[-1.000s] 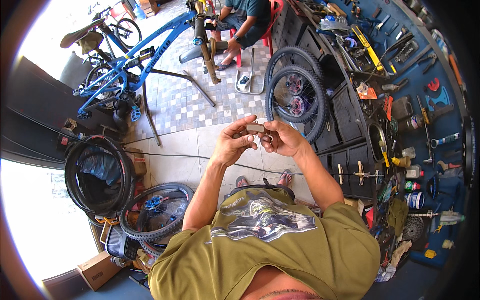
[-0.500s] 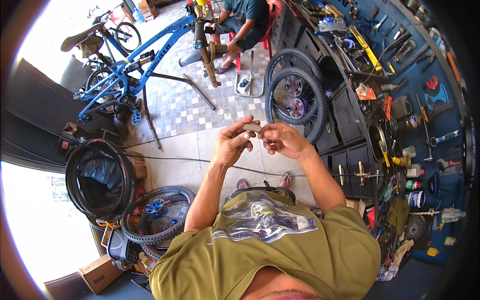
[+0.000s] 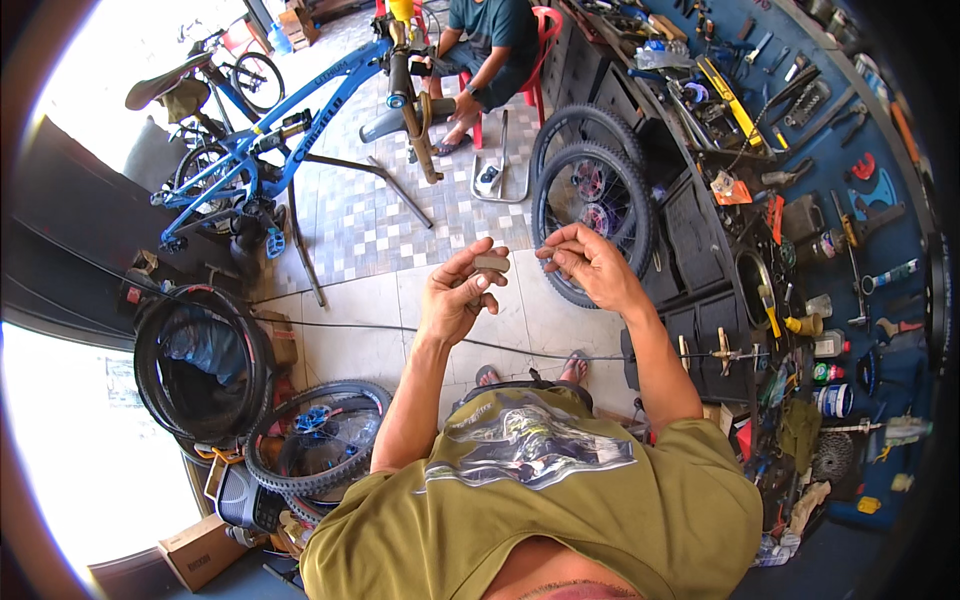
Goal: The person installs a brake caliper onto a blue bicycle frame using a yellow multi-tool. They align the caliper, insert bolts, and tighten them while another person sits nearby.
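Note:
In front of my chest, my left hand (image 3: pixel 455 298) is closed, pinching a small flat grey-tan piece (image 3: pixel 491 263) between thumb and fingers. The piece is roughly oblong; its exact kind is too small to tell. To its right, a short gap away, my right hand (image 3: pixel 597 270) pinches thumb and fingertips together. Something tiny and dark seems to be at those fingertips, but I cannot make it out. Both hands are raised above the pale tiled floor (image 3: pixel 400 350).
A blue bicycle frame (image 3: pixel 300 105) stands on a stand at the far left. A seated person (image 3: pixel 490 60) is beyond it. Two wheels (image 3: pixel 592 205) lean against dark drawers at right, below a tool-covered bench (image 3: pixel 745 100). Tyres (image 3: pixel 200 360) and another wheel (image 3: pixel 320 430) lie at left.
My right hand has moved right, away from my left hand, and its fingers no longer meet the grey-tan piece. My left hand still holds the piece, now turned slightly.

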`<state>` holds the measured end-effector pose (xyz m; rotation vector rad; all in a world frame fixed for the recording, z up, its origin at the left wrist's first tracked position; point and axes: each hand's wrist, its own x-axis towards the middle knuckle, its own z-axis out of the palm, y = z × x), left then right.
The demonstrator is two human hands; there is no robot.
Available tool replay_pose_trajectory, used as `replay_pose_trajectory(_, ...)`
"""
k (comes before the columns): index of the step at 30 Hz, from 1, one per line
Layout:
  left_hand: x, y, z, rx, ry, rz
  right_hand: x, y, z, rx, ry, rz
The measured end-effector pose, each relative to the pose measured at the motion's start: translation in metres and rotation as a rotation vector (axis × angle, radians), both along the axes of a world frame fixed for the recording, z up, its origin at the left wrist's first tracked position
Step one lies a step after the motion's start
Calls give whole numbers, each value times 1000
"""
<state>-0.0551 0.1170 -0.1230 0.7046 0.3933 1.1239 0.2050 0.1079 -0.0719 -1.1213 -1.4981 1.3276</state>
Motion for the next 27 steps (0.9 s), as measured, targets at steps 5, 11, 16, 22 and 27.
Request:
replay_pose_trajectory(5,1,2,8,29,-8,3,-2,3,18,22,-29,-28)
replay_pose_trajectory(11,4,7,21,37,37,76,-14,12,42,414,-206,-125)
replay_pose_trajectory(16,10,13,33,44,59,180,-23,19,49,396,-65,-173)
replay_pose_trajectory(22,11,10,29,-27,50,218,-29,9,45,194,43,-153)
replay_pose_trajectory(27,13,9,31,1,83,172,-26,9,42,248,11,-160)
